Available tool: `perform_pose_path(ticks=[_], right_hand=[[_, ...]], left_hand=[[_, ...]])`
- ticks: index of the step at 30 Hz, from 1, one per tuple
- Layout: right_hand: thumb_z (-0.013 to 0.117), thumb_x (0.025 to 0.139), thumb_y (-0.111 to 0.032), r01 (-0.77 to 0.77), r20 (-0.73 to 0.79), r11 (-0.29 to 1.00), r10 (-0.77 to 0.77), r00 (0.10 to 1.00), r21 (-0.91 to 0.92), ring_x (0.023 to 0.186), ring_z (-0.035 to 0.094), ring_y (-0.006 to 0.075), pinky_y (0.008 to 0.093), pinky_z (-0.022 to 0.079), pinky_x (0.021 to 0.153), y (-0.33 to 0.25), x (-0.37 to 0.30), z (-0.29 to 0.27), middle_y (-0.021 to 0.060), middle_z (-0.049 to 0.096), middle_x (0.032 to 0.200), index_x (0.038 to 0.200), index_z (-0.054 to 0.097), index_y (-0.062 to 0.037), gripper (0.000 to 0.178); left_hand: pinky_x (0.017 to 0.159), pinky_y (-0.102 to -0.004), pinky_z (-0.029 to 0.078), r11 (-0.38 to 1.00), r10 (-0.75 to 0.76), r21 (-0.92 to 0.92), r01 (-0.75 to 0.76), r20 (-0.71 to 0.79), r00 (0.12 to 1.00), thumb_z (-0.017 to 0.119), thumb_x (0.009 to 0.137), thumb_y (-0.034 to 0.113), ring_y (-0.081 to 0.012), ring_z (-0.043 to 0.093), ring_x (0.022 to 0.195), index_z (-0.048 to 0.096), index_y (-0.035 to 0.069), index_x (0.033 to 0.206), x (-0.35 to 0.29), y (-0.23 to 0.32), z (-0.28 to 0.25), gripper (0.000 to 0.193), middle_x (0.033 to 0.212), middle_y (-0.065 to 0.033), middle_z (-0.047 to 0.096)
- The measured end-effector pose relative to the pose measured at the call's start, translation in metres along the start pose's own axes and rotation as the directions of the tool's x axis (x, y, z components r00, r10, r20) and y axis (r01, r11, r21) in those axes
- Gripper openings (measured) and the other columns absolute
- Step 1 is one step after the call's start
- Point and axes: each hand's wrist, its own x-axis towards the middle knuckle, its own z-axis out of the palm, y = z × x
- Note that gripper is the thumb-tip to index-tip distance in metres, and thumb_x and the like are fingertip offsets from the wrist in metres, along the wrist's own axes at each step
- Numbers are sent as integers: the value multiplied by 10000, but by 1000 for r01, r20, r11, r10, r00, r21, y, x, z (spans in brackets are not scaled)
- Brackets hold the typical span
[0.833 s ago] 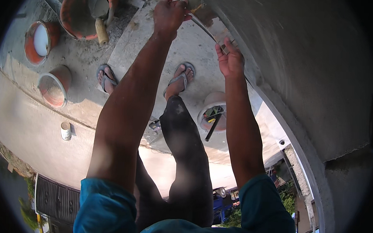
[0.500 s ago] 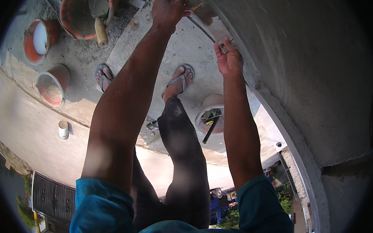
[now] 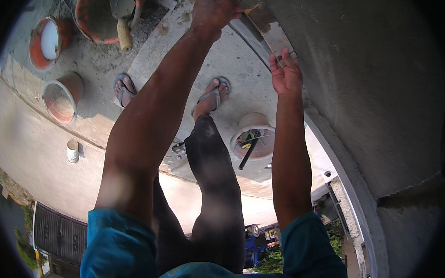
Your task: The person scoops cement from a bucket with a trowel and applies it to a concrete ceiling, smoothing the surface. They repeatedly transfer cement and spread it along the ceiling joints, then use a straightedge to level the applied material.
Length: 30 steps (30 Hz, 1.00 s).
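A flat, narrow board (image 3: 270,31), grey with brown stained patches, is held between my two hands close to the wall's lower edge. Its far end is in my left hand (image 3: 213,12), whose fingers are curled closed at the top of the view. My right hand (image 3: 287,76) has its palm turned up and grips the nearer end, fingertips bent over the edge. The thumb side of that grip is partly hidden. Right beside the board rises the grey plastered wall (image 3: 363,95).
At the upper left, a large tub (image 3: 84,13) holds a wooden-handled trowel (image 3: 123,35). Near it stand a bucket with whitish liquid (image 3: 35,49), another bucket (image 3: 75,88) and a can (image 3: 73,152). A tool-filled bucket (image 3: 260,122) stands near my feet in sandals (image 3: 218,89).
Both hands have shifted to the right with the board, toward the wall. A wider gap of grey surface now shows along the board's left side. My feet remain in place.
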Motion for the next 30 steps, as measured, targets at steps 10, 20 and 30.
perform_pose_path(ticks=[10,20,30], right_hand=[[749,864,-6,4,30,1000,-4,1000,12,1159,555,219,404,546,925,-11,-7,-1,83,515,1315,1374,397,-101,627],[736,877,-10,27,-14,1000,-27,1000,6,1096,585,215,387,562,888,-26,-29,6,71,570,1231,1311,465,-99,519],[729,886,-13,48,40,999,-49,998,4,1089,586,209,396,556,855,-52,-64,13,72,584,1210,1307,468,-100,503]], left_hand=[[615,-298,576,994,74,-78,-71,31,997,633,924,45,-116,587,670,531,59,855,-2,-3,4,124,744,-9,559],[615,-307,579,994,78,-74,-80,-32,996,637,923,63,-142,595,695,536,47,824,-25,26,18,142,757,-41,574],[581,-288,535,997,72,9,-71,-48,996,661,907,89,-100,549,637,550,54,795,-57,57,30,161,705,8,522]])
